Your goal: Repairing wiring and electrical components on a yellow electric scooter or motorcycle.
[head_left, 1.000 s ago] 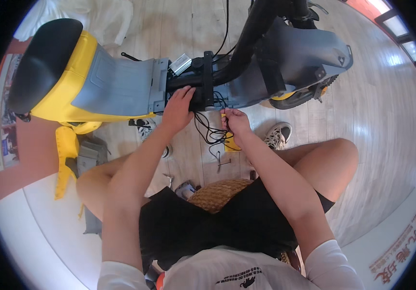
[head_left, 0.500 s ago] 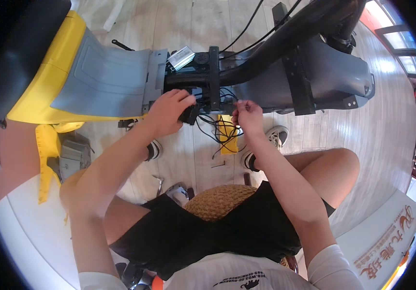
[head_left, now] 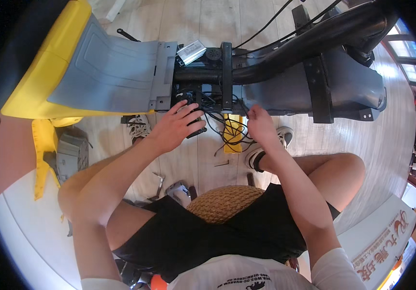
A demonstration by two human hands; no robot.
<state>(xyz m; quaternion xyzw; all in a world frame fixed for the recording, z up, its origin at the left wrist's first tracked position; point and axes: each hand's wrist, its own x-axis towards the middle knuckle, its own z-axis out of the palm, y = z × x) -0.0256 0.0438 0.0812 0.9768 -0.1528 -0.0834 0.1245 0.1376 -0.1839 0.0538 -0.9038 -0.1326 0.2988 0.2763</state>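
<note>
My left hand (head_left: 175,126) is spread over a small black block (head_left: 197,129) at the near edge of the vehicle frame. Its fingers curl across the block, which partly hides under them. Opposite it, my right hand (head_left: 262,126) pinches a thin black cable near the cross bracket (head_left: 227,77). A loose bundle of black cables (head_left: 225,131) hangs between my hands, above a yellow part (head_left: 232,145) on the floor. Behind them, a thick black frame tube (head_left: 203,75) runs along the body. A silver box (head_left: 191,52) lies beyond it.
A grey and yellow body panel (head_left: 106,72) extends left; a grey shell (head_left: 353,84) lies right. Tools, among them a hex key (head_left: 221,165), rest on the wooden floor. A woven seat (head_left: 225,203) shows between my legs. A yellow part (head_left: 44,159) stands at left.
The vehicle appears slightly farther right in view. My left fingers have spread over the black block. My right hand has shifted right with the cable.
</note>
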